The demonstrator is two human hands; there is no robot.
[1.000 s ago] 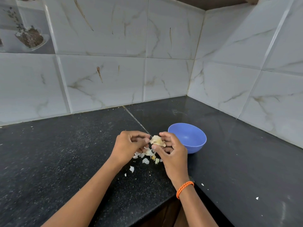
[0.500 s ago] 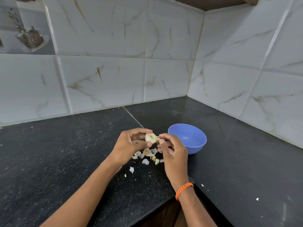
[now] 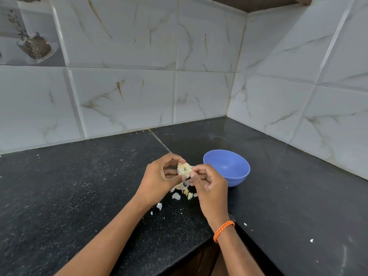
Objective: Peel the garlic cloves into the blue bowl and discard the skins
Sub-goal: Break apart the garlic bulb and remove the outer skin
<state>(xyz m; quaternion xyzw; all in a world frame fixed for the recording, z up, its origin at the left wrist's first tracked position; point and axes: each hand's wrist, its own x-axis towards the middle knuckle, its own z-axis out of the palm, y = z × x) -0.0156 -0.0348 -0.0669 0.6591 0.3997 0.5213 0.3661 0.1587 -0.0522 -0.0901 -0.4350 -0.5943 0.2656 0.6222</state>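
Note:
A pale garlic bulb [image 3: 183,169] is held above the black counter between both hands. My left hand [image 3: 159,177] grips it with thumb and curled fingers from the left. My right hand [image 3: 209,186] pinches its papery skin at the right edge with thumb and forefinger. Loose skins [image 3: 180,193] lie on the counter just below the hands. The blue bowl [image 3: 229,167] stands right of the hands, close behind my right hand, and its visible inside looks bare.
The black speckled counter [image 3: 79,186] fills a tiled corner, with marble-look wall tiles [image 3: 129,96] behind and to the right. Its front edge [image 3: 207,239] steps inward below my right wrist. Small white flecks [image 3: 311,240] dot the right side.
The garlic passed from my right hand's grip into my left hand, moving slightly left and up. My right hand now pinches the skin at its edge.

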